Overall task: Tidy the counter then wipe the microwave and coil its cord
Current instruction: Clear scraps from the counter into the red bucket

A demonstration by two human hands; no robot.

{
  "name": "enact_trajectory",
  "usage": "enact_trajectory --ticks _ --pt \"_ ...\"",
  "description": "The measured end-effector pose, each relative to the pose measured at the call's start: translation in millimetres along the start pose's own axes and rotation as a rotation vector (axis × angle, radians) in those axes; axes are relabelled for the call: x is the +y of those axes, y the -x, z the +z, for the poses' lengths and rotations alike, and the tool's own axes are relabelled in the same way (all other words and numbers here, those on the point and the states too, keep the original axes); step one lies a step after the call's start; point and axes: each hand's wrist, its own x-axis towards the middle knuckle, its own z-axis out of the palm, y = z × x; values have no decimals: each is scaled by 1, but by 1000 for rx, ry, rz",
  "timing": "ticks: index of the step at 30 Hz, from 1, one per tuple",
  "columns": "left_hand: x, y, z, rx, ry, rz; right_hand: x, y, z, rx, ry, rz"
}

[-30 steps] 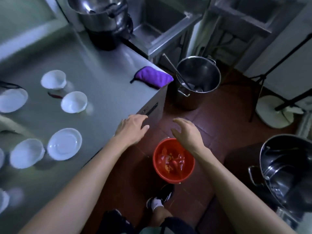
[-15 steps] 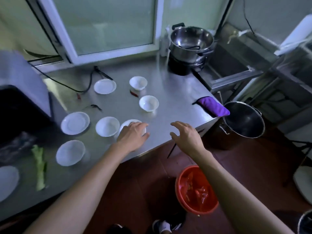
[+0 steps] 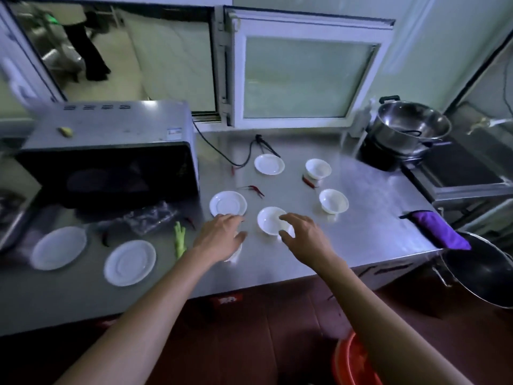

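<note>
A steel counter [image 3: 369,229] carries several white saucers and bowls. My left hand [image 3: 220,237] hovers with relaxed fingers over a white dish that it mostly hides, just below a saucer [image 3: 228,203]. My right hand [image 3: 304,237] spreads its fingers over the near edge of a white bowl [image 3: 269,219]; neither hand holds anything. The silver and black microwave [image 3: 111,159] stands at the left, and its black cord [image 3: 222,155] trails loose across the counter to its plug [image 3: 262,141]. A purple cloth [image 3: 438,230] lies at the counter's right edge.
Red chilies [image 3: 255,190] and a green vegetable scrap [image 3: 180,240] lie among the dishes, with crumpled clear plastic [image 3: 150,216] before the microwave. Stacked steel pots [image 3: 408,129] stand back right. On the floor are a large pot [image 3: 483,273] and a red bucket [image 3: 349,362].
The view has swung up and left from the floor and bucket to the counter and microwave. Both hands have moved forward over the counter to the white dishes.
</note>
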Motion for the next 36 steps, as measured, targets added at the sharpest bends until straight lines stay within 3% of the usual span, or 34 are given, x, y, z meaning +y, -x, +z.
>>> enact_trajectory --ticks 14,18,26,36 --pt "-135 51 -71 243 52 -304 -144 -106 57 -108 -63 -375" --pt "-162 40 -96 240 5 -364 -177 -146 63 -100 -113 -483" --pt "-212 7 -144 361 -113 -450 -230 -227 64 -36 -236 -614" --pt "-265 -1 -178 482 -93 -487 -290 -285 82 -95 -244 -769"
